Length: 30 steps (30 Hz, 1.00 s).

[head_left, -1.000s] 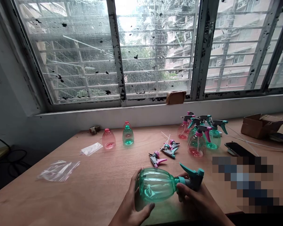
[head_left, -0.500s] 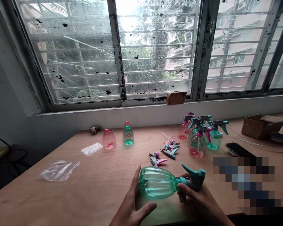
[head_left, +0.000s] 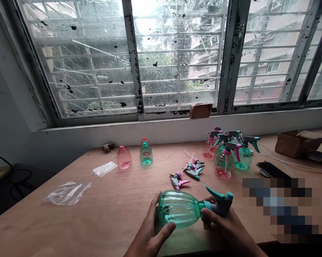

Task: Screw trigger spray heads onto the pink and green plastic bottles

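Note:
A green see-through spray bottle [head_left: 179, 208] lies on its side just above the wooden table [head_left: 110, 214], near the front edge. My left hand [head_left: 150, 235] cups its round base, thumb under it and fingers behind. My right hand [head_left: 222, 228] is closed around the neck and the teal and grey trigger head [head_left: 220, 203], which points right.
Loose trigger heads [head_left: 189, 173] lie behind the bottle. Several finished spray bottles [head_left: 227, 153] stand at the back right. A pink bottle [head_left: 123, 157] and a green bottle [head_left: 146, 153] stand without heads. Plastic bags [head_left: 67, 192] lie left; a phone [head_left: 270, 170] and cardboard box [head_left: 297, 142] right.
My left thumb has curled up closer against the bottle's base. The bottle has stayed almost in place between both hands.

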### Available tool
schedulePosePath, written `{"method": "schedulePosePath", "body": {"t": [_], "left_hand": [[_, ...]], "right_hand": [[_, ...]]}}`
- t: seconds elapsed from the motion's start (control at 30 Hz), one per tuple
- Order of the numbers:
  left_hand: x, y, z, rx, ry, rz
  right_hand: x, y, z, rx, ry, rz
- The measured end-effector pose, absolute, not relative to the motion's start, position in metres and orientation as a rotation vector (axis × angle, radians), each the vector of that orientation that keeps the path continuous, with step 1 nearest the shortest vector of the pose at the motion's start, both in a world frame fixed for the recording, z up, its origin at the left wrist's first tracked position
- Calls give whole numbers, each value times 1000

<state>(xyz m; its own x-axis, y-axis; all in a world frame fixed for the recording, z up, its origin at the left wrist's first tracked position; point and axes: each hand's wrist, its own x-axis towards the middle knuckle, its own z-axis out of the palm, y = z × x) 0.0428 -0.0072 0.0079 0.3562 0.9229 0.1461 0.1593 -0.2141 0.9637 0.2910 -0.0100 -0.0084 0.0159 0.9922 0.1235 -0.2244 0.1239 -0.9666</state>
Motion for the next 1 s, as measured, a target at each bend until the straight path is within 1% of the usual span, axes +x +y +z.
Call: {"method": "schedulePosePath", "body": {"t": [0.27,0.53,0.8,1.0], "left_hand": [[45,3,-2,1581,767,1059],[44,-4,3,1546,848,1027],[43,-7,8,1652,885,978],[41,-5,3,1759,1025,904]], "right_hand": [[291,-8,-13,-898,-1035,1222],[291,-9,-11,-884,-1029,1196],[293,-8,-13,-882,-1046,1168],[292,-8,-12,-906,-1027,1146]]}}
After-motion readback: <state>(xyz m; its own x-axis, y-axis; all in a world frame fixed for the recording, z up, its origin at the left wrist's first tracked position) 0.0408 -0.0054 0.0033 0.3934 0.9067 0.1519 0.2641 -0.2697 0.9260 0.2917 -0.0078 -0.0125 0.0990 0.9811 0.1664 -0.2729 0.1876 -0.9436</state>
